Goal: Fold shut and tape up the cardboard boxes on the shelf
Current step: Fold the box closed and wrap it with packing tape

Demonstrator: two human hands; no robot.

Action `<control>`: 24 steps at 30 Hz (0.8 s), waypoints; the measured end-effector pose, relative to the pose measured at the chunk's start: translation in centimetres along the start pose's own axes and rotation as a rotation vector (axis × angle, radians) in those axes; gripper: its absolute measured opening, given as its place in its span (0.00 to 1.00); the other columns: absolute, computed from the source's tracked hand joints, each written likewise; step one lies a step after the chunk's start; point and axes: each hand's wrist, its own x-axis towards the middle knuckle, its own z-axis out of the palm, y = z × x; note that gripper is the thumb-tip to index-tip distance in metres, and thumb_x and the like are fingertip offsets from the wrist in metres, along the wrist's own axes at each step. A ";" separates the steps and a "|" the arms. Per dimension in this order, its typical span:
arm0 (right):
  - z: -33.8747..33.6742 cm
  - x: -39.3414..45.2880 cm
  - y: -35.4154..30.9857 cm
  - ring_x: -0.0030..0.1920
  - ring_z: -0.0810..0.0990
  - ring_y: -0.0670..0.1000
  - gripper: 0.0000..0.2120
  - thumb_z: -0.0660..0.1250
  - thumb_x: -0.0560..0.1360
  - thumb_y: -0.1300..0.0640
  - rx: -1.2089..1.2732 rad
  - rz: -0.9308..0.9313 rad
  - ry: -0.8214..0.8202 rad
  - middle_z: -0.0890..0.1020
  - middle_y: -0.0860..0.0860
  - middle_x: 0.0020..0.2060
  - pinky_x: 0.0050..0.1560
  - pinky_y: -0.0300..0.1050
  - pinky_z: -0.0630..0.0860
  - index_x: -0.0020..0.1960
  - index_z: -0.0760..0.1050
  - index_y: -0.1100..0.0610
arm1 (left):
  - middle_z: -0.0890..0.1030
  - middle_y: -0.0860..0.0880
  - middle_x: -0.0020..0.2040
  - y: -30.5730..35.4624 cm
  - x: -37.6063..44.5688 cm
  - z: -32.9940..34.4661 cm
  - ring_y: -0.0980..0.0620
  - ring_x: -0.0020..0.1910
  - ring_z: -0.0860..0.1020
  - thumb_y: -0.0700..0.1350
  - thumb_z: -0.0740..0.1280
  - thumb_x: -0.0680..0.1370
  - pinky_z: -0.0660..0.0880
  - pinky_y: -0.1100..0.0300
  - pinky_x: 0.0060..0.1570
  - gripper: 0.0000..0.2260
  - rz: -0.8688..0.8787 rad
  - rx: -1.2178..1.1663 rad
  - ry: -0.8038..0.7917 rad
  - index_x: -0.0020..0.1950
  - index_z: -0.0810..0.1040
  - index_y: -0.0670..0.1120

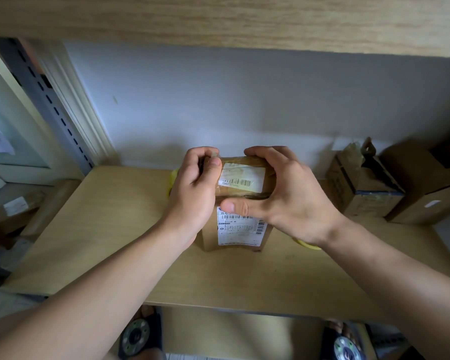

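Note:
A small brown cardboard box (240,193) stands upright in the middle of the wooden shelf (109,229), with white barcode labels on its top and front. My left hand (192,188) grips the box's top left edge, thumb pressed on the top. My right hand (283,196) wraps over the top right side, fingers curled behind it and thumb lying across the front label. A yellow tape roll (174,176) peeks out behind my left hand. Another yellow bit (307,244) shows under my right wrist.
Two more cardboard boxes stand at the right: a small one with raised flaps (359,185) and a bigger one (426,185) beyond it. A grey wall backs the shelf, and a wooden board (218,19) hangs overhead. A slotted metal post (47,100) rises at the left.

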 end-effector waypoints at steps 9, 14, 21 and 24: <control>-1.1 0.4 0.6 0.65 0.75 0.49 0.46 0.71 0.68 0.31 -0.164 -0.125 -0.131 0.72 0.48 0.67 0.69 0.48 0.73 0.79 0.64 0.53 | 0.79 0.61 0.58 0.1 0.0 -0.5 0.67 0.56 0.76 0.46 0.64 0.85 0.69 0.70 0.57 0.08 0.014 0.071 -0.061 0.62 0.78 0.51; -2.6 1.0 1.1 0.68 0.71 0.44 0.39 0.73 0.75 0.41 -0.150 -0.162 -0.275 0.70 0.44 0.69 0.70 0.40 0.69 0.80 0.61 0.52 | 0.79 0.62 0.58 0.3 -0.1 -0.6 0.71 0.55 0.75 0.45 0.62 0.85 0.68 0.75 0.54 0.09 -0.003 0.108 -0.083 0.65 0.78 0.52; 0.0 0.5 -0.5 0.57 0.77 0.38 0.35 0.76 0.65 0.32 0.071 0.051 -0.019 0.74 0.42 0.59 0.59 0.31 0.73 0.67 0.72 0.45 | 0.81 0.54 0.62 0.3 -0.2 -0.5 0.62 0.60 0.77 0.52 0.63 0.80 0.72 0.63 0.61 0.15 -0.018 0.050 -0.063 0.66 0.78 0.56; 0.8 0.8 -0.2 0.57 0.78 0.41 0.33 0.79 0.67 0.36 0.166 0.097 -0.015 0.75 0.46 0.59 0.61 0.38 0.76 0.66 0.73 0.45 | 0.80 0.53 0.64 0.3 -0.3 -0.6 0.61 0.64 0.77 0.51 0.63 0.80 0.70 0.66 0.62 0.16 -0.015 0.019 -0.087 0.67 0.78 0.53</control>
